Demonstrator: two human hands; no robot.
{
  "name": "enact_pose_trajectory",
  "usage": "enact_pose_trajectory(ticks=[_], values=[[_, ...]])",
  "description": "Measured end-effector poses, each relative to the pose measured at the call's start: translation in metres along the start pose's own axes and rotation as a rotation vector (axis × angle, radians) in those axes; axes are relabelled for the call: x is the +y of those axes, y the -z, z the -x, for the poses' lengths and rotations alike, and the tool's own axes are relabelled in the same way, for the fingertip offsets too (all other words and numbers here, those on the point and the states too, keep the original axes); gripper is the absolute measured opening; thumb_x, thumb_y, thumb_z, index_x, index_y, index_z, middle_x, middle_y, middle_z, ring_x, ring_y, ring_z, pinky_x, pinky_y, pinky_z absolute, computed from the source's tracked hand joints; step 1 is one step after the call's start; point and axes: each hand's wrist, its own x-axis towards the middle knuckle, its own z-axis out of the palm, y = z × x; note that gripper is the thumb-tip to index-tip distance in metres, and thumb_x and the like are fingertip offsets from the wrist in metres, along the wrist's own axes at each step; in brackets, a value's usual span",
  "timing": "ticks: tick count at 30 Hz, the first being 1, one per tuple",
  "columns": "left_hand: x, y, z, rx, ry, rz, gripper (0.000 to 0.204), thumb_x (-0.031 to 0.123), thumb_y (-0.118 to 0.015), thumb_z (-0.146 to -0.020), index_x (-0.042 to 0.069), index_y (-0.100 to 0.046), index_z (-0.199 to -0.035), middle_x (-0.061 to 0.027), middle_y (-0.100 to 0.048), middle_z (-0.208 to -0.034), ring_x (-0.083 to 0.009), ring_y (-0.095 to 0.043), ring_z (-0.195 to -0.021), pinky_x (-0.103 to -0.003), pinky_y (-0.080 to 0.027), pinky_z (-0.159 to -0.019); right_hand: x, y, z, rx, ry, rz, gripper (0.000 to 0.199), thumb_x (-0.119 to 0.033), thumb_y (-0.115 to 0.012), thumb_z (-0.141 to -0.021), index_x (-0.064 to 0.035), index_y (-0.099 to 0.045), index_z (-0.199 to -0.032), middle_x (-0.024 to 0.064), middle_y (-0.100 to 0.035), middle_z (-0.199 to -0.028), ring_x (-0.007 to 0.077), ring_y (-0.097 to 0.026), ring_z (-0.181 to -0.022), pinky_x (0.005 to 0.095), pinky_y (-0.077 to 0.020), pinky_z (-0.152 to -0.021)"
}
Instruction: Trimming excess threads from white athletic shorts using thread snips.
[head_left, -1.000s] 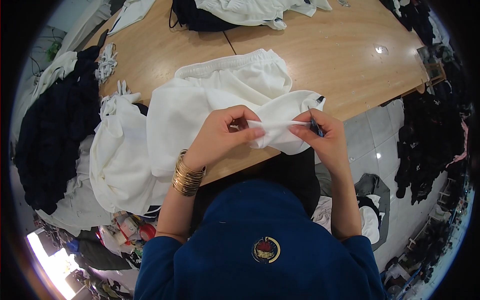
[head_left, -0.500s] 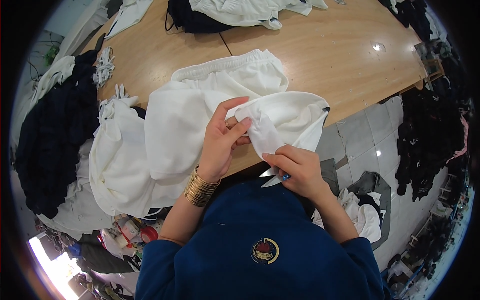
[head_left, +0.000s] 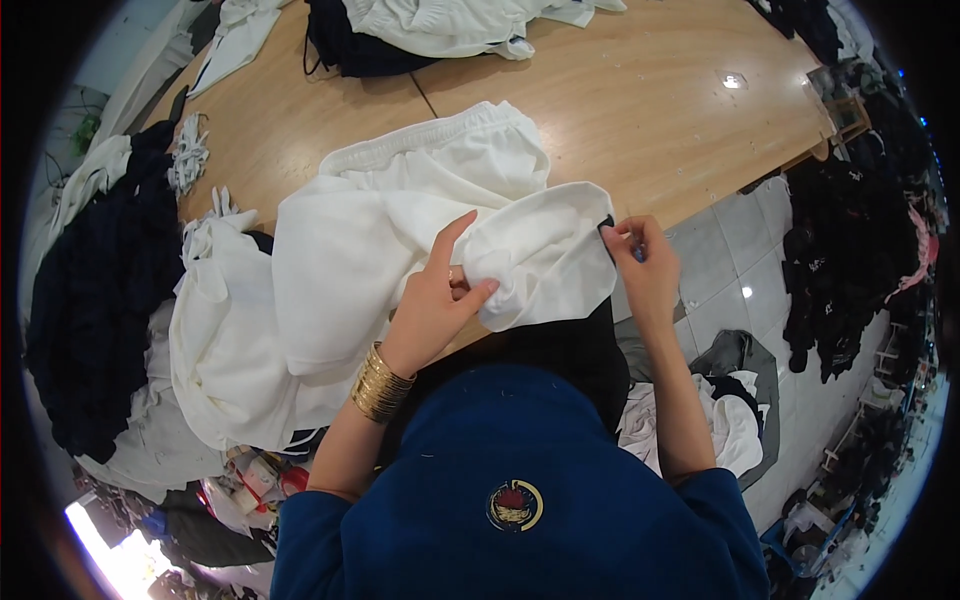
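Observation:
A pair of white trousers (head_left: 340,240) with a gathered elastic waistband lies across the near edge of the table. My left hand (head_left: 430,300), with gold bangles at its wrist, grips the bunched cloth of one leg between thumb and curled fingers; its index finger points up and away. At the leg's right edge, my right hand (head_left: 645,260) pinches the opening beside a small dark patch (head_left: 606,224). Between the two hands the leg opening is spread, showing its inner side. Whether the right palm still holds the scissors cannot be made out.
White garments on dark cloth (head_left: 430,30) lie at the table's far side. More white and navy clothing (head_left: 110,260) hangs at the left. To the right, past the table edge, a tiled floor (head_left: 715,260) carries a grey bag (head_left: 745,360) with white cloth and dark garments (head_left: 840,240).
My right hand has moved up and right from the leg's lower edge to its dark patch. The scissor blades that showed under it are out of sight. My left hand has shifted slightly down.

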Motion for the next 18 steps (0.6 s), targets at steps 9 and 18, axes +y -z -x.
enact_pose_trajectory(ticks=[9,18], values=[[0.018,0.023,-0.019,0.190,-0.049,-0.307,0.042,0.019,-0.062,-0.081,0.009,-0.051,-0.120,-0.0076,-0.062,-0.073,-0.0211,-0.061,-0.064,-0.030,-0.048,-0.060,0.036,-0.048,-0.018,-0.066,0.003,0.394,0.034,-0.033,-0.066,-0.075,-0.0022,-0.055,-0.086,0.0132,-0.061,-0.072,0.0294,-0.060,-0.068,0.0371,-0.0457,-0.061],[0.023,0.018,-0.051,0.024,-0.587,-0.068,0.057,0.017,-0.069,-0.074,0.013,-0.046,-0.126,-0.0101,-0.034,-0.138,-0.0282,-0.028,-0.130,-0.038,-0.021,-0.107,-0.061,-0.001,0.001,-0.867,-0.209,-0.768,0.017,-0.021,-0.063,-0.083,-0.0046,-0.061,-0.090,-0.0068,-0.052,-0.066,0.0011,-0.038,-0.050,0.0207,-0.0286,-0.044]])
